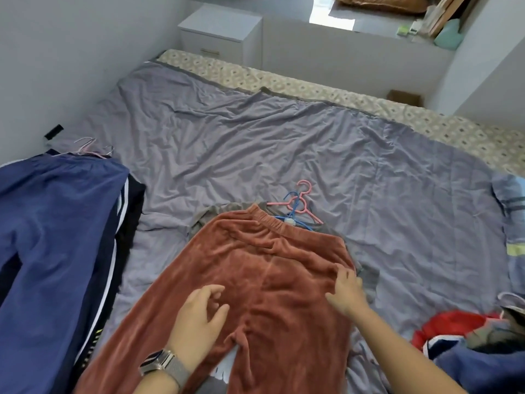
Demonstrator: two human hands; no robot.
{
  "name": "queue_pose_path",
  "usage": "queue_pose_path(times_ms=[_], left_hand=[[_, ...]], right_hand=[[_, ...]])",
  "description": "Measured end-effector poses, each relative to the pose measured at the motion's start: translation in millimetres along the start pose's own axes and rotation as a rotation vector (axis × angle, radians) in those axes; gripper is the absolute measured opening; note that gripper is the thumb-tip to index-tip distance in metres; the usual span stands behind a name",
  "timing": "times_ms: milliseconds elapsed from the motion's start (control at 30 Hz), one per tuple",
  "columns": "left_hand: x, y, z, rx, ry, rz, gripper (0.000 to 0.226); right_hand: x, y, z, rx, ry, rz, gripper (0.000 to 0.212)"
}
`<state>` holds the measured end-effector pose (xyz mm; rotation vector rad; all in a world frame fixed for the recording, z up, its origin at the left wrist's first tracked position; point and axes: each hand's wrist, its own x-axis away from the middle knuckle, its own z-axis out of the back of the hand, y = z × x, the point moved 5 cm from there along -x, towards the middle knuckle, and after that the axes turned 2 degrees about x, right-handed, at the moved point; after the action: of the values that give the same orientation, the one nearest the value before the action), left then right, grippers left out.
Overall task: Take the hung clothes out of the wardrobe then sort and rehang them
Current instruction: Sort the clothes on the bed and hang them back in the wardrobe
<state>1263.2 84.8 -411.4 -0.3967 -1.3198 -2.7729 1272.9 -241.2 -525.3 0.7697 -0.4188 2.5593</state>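
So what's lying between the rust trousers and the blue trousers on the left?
In the head view, only wrinkled grey bedsheet lies between the rust trousers and the blue trousers; a black striped garment edges the blue pair.

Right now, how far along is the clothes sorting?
Done: clothes are out on the bed, with blue trousers piled at left. In hand: both hands, left hand and right hand, on the rust-red trousers. Left: the heap at right, and rehanging.
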Motion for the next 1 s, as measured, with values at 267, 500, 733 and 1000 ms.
queue_pose_path(times_ms=[267,500,733,1000], left_hand=[[-17,-32,-19,-0.024,0.007,0.033,0.032],[4,-57,-21,-0.007,-0.037,0.144,0.030],[7,-39,-3,-0.018,0.013,0.054,0.030],[7,36,52,-0.326,0.115,-0.256,0.055]], right_hand=[[-104,-5,30,-0.144,0.128,-0.093,0.075],[-111,-34,-7,0.024,-0.025,-0.053,0.061],[-20,-48,-12,-0.212,0.204,0.122,0.047],[138,-63,56,-0.338,0.360,0.540,0.059]])
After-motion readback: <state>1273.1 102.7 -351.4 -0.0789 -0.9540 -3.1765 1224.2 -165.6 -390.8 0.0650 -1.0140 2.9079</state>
